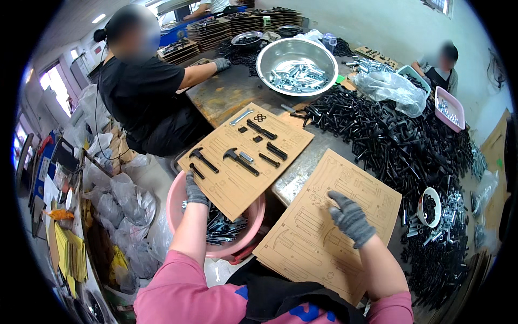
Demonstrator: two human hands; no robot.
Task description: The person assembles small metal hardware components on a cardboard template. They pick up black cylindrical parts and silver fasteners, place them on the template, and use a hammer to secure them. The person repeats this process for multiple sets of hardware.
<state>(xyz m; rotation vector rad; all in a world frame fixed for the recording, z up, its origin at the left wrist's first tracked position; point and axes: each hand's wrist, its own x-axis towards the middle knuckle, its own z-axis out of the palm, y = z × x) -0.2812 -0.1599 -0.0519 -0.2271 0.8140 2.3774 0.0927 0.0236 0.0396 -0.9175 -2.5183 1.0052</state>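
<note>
My left hand (195,192), in a grey glove, grips the near left edge of a brown cardboard sheet (291,141), its fingers partly hidden. On this sheet lie black bolts (263,129), hammer-shaped black parts (240,162), a small silver tube (246,156), black rings (260,117) and a silver wrench (241,117). My right hand (350,218), also gloved, is over a second cardboard sheet (302,232) printed with part outlines. Its fingers are extended and nothing shows in them; whether they touch the sheet I cannot tell. This second sheet carries no parts.
A pink tub (175,210) of metal parts stands below the first sheet. A steel bowl (261,59) of silver tubes sits farther back. Black bolts (388,129) are heaped at right beside a white bowl (436,201). One co-worker (140,81) sits left, another (445,70) far right.
</note>
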